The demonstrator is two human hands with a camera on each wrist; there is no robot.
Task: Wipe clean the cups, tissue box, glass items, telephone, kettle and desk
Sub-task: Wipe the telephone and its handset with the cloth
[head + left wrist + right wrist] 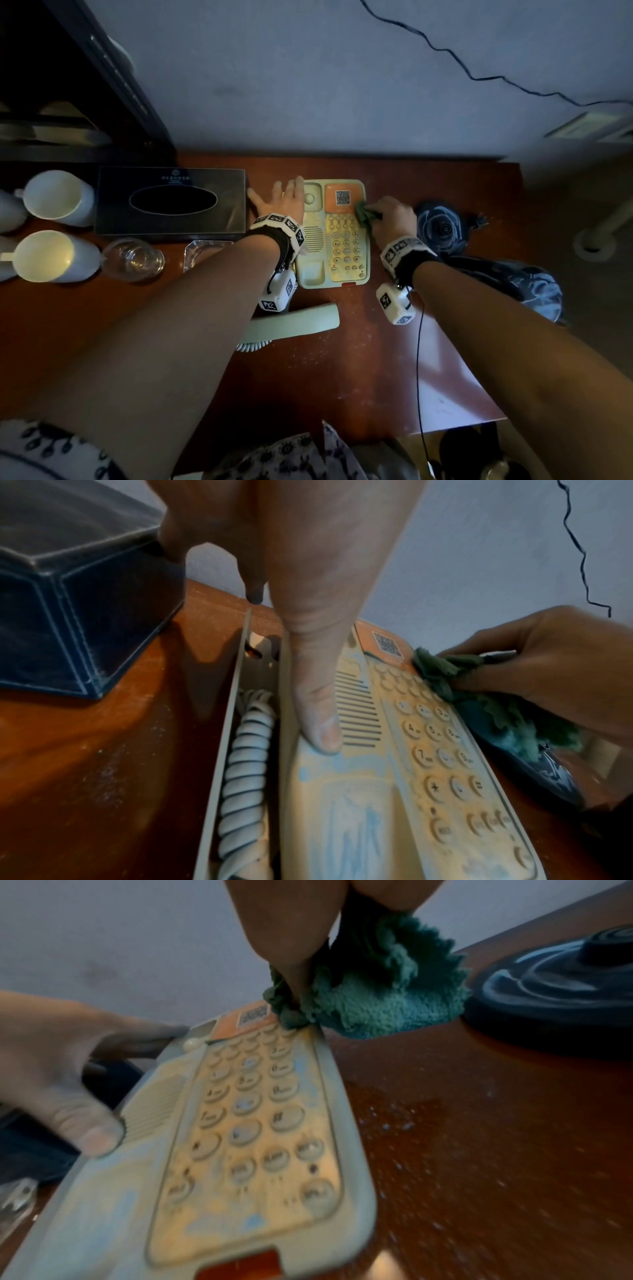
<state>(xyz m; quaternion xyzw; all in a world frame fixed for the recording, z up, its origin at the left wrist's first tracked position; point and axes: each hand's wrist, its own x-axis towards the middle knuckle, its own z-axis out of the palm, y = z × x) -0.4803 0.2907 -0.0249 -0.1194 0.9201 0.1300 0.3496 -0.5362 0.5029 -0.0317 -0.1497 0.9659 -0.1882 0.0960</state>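
A dusty pale telephone base [334,240] [394,777] [240,1137] lies on the red-brown desk [394,359]. My left hand [284,202] lies flat and spread over its left side, thumb [318,710] pressing beside the speaker slots. My right hand [390,216] grips a bunched green cloth [363,214] [441,669] [369,999] against the keypad's upper right corner. The handset [294,323] lies off the cradle in front of the base, its coiled cord [243,764] running along the base's left side.
A dark tissue box [171,202] stands left of the phone, with white cups [58,198], a drinking glass [133,258] and a glass ashtray [205,251] nearby. A black kettle base [442,228] [561,988] sits to the right. Dust specks dot the desk.
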